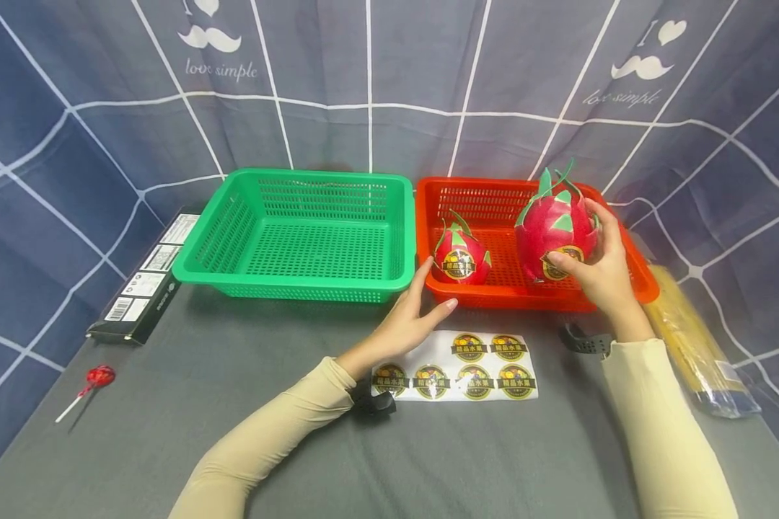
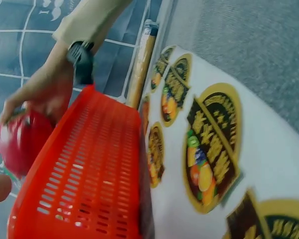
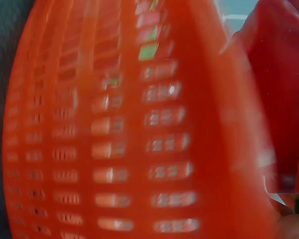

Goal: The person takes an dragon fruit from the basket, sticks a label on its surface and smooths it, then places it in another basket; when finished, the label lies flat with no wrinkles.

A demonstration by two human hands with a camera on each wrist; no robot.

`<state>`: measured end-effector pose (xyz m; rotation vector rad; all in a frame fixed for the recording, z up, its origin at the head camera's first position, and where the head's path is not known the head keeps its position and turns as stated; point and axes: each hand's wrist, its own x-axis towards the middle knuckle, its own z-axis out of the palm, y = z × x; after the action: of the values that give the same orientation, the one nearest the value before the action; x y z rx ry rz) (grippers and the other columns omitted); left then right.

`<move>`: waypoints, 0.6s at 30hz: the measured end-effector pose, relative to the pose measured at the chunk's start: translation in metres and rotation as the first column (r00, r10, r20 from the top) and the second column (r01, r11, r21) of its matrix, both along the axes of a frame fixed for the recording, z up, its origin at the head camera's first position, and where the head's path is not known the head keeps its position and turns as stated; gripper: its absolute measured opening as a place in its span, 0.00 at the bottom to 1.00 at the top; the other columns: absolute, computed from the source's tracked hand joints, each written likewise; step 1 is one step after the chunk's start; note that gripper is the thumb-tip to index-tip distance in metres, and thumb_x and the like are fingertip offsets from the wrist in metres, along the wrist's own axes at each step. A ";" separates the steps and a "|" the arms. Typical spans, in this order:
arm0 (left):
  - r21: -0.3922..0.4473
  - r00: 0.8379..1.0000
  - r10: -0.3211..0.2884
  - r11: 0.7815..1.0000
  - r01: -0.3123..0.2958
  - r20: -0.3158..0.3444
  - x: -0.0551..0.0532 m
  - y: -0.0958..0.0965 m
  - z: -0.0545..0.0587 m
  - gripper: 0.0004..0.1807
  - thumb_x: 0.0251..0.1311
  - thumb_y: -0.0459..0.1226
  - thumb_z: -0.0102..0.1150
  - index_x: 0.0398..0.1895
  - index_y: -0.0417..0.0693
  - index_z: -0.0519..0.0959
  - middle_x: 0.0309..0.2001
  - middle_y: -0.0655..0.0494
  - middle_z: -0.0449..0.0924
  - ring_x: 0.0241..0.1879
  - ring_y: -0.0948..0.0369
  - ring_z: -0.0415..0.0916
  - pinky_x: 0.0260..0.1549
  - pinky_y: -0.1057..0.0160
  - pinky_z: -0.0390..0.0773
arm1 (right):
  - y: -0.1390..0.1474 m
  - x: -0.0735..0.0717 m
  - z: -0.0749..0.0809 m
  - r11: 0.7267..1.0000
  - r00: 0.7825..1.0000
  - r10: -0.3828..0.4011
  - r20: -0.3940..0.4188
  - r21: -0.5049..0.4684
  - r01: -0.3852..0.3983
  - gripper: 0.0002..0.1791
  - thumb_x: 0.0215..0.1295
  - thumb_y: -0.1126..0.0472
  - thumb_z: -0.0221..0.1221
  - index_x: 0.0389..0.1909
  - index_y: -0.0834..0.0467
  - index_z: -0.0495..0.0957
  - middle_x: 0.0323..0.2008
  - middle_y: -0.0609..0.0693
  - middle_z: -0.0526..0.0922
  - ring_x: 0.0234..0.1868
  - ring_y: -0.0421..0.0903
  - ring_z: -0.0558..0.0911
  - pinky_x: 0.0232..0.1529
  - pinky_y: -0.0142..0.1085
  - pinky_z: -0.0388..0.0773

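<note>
My right hand [image 1: 606, 267] grips a large dragon fruit [image 1: 548, 227], pink-red with green scales, over the right part of the red basket [image 1: 506, 297]. A round black-and-gold label shows on its front, beside my thumb. In the right wrist view the basket wall [image 3: 134, 134] is blurred, with the fruit [image 3: 279, 74] past its rim. A smaller dragon fruit [image 1: 459, 252] with the same kind of label sits in the basket's left end. My left hand [image 1: 399, 328] is at the basket's front left corner, fingers extended and thumb apart, holding nothing.
A green basket [image 1: 298, 281] stands left of the red one. In front lies a white sheet of round labels [image 1: 422, 353]. At the left are a black box [image 1: 149, 281] and a red lollipop [image 1: 100, 375]; at the right, a yellow packet [image 1: 694, 339]. A checked curtain [image 1: 331, 65] hangs behind.
</note>
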<state>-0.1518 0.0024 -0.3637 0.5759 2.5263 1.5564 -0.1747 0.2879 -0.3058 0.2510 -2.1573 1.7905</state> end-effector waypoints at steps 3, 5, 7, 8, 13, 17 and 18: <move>-0.001 1.000 0.028 1.000 -0.028 -0.015 0.001 0.002 0.000 0.44 0.58 0.54 0.51 0.71 0.60 0.38 0.72 0.57 0.44 0.68 0.56 0.51 0.64 0.53 0.57 | 0.004 -0.016 -0.003 0.983 0.994 -0.092 0.066 0.163 0.080 0.42 0.51 0.66 0.63 0.64 0.42 0.55 0.50 0.39 0.66 0.49 0.36 0.69 0.39 0.17 0.72; -0.015 0.999 0.035 0.999 -0.035 -0.024 0.002 0.003 0.002 0.44 0.59 0.55 0.50 0.71 0.58 0.37 0.72 0.57 0.43 0.68 0.57 0.51 0.64 0.54 0.56 | 0.007 -0.024 -0.005 0.961 0.985 -0.138 0.101 0.254 0.108 0.43 0.51 0.62 0.65 0.65 0.40 0.54 0.49 0.38 0.65 0.48 0.35 0.69 0.39 0.18 0.71; -0.025 0.999 0.039 0.999 -0.039 -0.030 0.002 0.003 0.003 0.44 0.59 0.55 0.49 0.71 0.58 0.38 0.72 0.56 0.44 0.68 0.57 0.53 0.64 0.54 0.57 | 0.011 -0.031 -0.007 0.941 0.978 -0.157 0.137 0.321 0.106 0.43 0.50 0.58 0.65 0.64 0.39 0.53 0.50 0.40 0.65 0.47 0.36 0.69 0.40 0.19 0.70; -0.029 0.999 0.042 0.999 -0.043 -0.032 0.002 0.003 0.003 0.44 0.59 0.55 0.49 0.71 0.58 0.38 0.72 0.56 0.45 0.67 0.56 0.54 0.63 0.54 0.58 | 0.012 -0.035 -0.007 0.934 0.975 -0.154 0.159 0.346 0.091 0.43 0.50 0.56 0.65 0.65 0.39 0.52 0.52 0.42 0.64 0.48 0.38 0.69 0.40 0.20 0.70; 0.056 0.997 0.070 0.996 -0.068 -0.036 0.000 0.003 0.001 0.35 0.62 0.52 0.47 0.70 0.59 0.47 0.66 0.47 0.60 0.57 0.52 0.70 0.54 0.57 0.71 | 0.017 -0.046 -0.009 0.886 0.957 -0.106 0.270 0.462 -0.032 0.45 0.51 0.48 0.64 0.66 0.40 0.49 0.59 0.52 0.61 0.52 0.45 0.68 0.45 0.27 0.69; 0.127 0.996 0.083 0.989 -0.078 -0.036 -0.003 0.000 0.000 0.29 0.63 0.49 0.47 0.66 0.57 0.56 0.60 0.43 0.68 0.54 0.50 0.72 0.51 0.57 0.73 | 0.020 -0.049 -0.012 0.838 0.938 -0.072 0.340 0.531 -0.128 0.47 0.50 0.45 0.64 0.67 0.45 0.48 0.57 0.55 0.65 0.51 0.47 0.69 0.43 0.28 0.69; 0.129 0.996 0.084 0.988 -0.079 -0.033 -0.003 0.000 0.000 0.28 0.63 0.49 0.47 0.65 0.58 0.57 0.59 0.43 0.69 0.54 0.50 0.72 0.51 0.56 0.73 | 0.020 -0.050 -0.013 0.830 0.932 -0.061 0.357 0.537 -0.151 0.47 0.50 0.45 0.64 0.67 0.46 0.48 0.56 0.56 0.66 0.50 0.48 0.70 0.41 0.28 0.70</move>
<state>-0.1550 0.0021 -0.3639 0.5282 2.5218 1.7625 -0.2245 0.3077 -0.3185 0.1066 -2.9394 1.2448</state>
